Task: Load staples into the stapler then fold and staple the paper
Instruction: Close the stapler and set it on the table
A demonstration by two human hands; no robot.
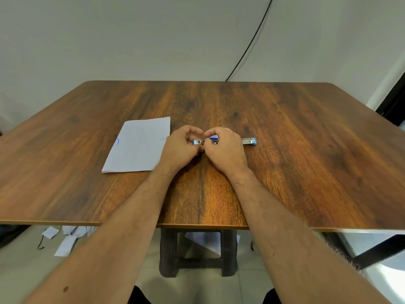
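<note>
Both hands work at the opened stapler, laid flat near the table's middle. Left hand fingers curl round its left end; right hand pinches at the hinge, where a blue part shows. Whether a staple strip is pinched: cannot tell

Step, as judged: loading staples; folding not begun. Next move calls for seating the strip in the channel, then closing the arm

Paper lies flat just left of the left hand, toward the table's left edge. Writing: faint blue marks and a blue circled mark, unreadable. No brand legible
</note>
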